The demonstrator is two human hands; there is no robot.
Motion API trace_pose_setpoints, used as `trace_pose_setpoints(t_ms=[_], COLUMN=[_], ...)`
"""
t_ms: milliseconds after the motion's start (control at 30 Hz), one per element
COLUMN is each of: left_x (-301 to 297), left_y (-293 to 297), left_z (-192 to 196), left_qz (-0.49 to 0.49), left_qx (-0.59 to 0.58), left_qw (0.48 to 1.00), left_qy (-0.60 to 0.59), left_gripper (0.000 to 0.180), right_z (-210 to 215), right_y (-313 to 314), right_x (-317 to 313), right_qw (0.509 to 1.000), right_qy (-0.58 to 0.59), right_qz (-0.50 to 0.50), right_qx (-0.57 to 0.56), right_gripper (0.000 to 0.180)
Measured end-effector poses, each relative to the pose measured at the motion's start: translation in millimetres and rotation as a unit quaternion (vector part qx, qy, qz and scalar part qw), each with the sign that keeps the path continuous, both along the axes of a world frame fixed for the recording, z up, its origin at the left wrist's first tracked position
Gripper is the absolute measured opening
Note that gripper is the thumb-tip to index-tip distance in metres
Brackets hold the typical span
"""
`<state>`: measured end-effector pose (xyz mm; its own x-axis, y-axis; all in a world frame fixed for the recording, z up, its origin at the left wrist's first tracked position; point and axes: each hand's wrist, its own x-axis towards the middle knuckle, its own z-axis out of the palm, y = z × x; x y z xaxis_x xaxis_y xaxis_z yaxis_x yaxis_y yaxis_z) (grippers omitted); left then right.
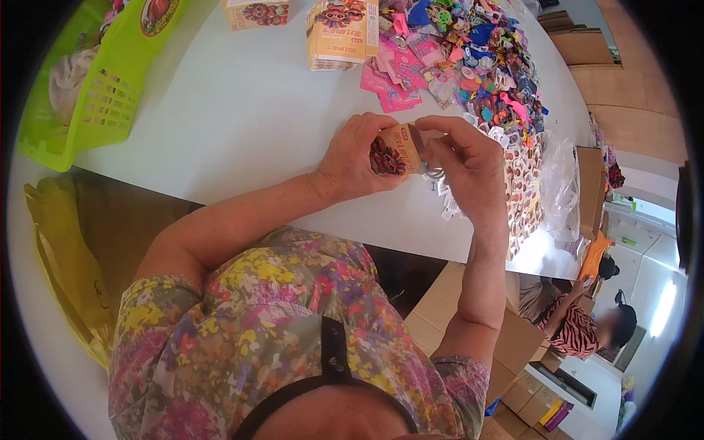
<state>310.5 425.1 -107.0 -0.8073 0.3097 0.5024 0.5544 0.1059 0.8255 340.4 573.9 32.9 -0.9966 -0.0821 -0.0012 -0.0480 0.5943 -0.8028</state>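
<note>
My left hand (353, 155) is wrapped round a small cream-and-orange cardboard box (402, 150) with a red-brown cartoon figure on it. The box is tilted above the white table. At its right end, the curled thumb and fingers of my right hand (466, 158) touch the brown end of the box. Part of that end lies hidden behind the fingers. Just below them is a small greyish-white thing that I cannot make out. Beyond my hands lie pink packets (396, 77) and a large heap of small colourful trinkets (477, 62).
Stacks of similar boxes (341, 37) stand at the far side of the white table (220, 95). A green basket (114, 95) is at the left. Sheets of round brown stickers (522, 194) and clear plastic (561, 187) lie at the right. Cardboard cartons (440, 308) and another person (579, 323) are lower right.
</note>
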Motion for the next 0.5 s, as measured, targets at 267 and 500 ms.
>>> trace_pose_setpoints(t_ms=[267,500], left_x=[1,1], left_y=[-2,-2], left_z=[4,3], left_qz=[0.001,0.001], left_qx=[-0.011,-0.006], left_qw=[1.0,1.0], left_qy=[-0.004,-0.015], left_gripper=[0.069,0.073], right_z=[-3,-6], right_y=[-3,-7], right_x=[-6,-6], right_qw=[0.994,0.975], right_qy=[0.091,0.208], right_qz=[-0.04,-0.067], right_qx=[-0.053,-0.048], right_gripper=[0.021,0.019])
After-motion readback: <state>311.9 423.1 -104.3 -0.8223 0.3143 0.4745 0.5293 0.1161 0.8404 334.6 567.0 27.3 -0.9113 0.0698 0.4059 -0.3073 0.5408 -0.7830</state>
